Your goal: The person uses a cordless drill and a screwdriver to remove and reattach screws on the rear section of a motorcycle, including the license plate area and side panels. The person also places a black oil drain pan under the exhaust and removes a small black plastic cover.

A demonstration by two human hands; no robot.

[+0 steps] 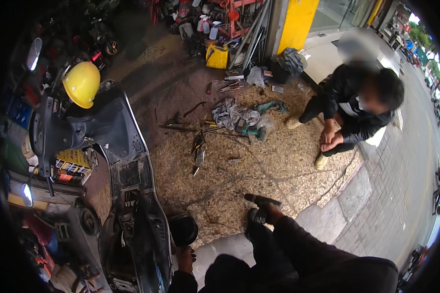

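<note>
My right hand (273,215) is closed on a black tool (258,200), like a handheld driver, held over my dark shoes at the lower middle. My left hand (186,259) has curled fingers at the side of a dark scooter (124,141) with parts of its body open, just below a black rounded piece (183,229); what those fingers hold, if anything, I cannot make out. A yellow helmet (80,84) rests on the scooter's handlebar end. On the speckled pavement (215,190) ahead lie pliers, bars, rags (232,115) and a green power tool (252,133).
A person (349,112) in dark clothes sits low at the right, hands together. Behind are a yellow bag (216,56), metal pipes, bottles and parked two-wheelers. A yellow pillar (293,24) stands by a doorway; a paved street runs along the far right. Cluttered goods line the left.
</note>
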